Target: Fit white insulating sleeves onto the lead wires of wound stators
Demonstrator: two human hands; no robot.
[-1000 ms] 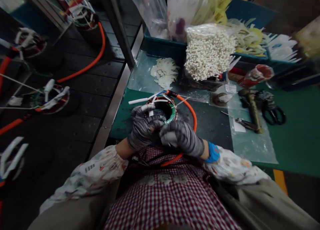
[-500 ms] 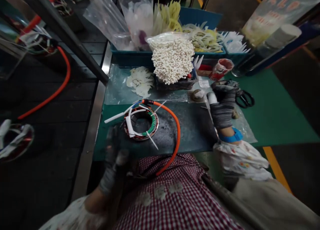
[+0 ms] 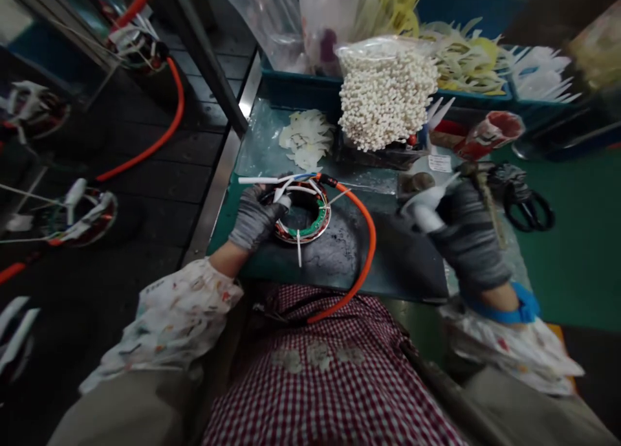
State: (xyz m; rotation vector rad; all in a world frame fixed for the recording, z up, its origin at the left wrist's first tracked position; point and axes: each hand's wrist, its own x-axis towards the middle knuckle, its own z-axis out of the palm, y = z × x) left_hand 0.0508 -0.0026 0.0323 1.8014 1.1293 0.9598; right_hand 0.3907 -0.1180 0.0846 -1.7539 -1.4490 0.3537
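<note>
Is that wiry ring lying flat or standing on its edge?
Lying flat: the wiry ring shows its hole facing up, with the left hand at its side.

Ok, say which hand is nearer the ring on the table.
Left. The left hand is on the left side of the ring; the right hand is off to its right, past the orange cable.

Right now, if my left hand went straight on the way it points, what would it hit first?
The wound ring, most likely: your left hand appears to be touching its left side, though the exact contact is unclear.
</note>
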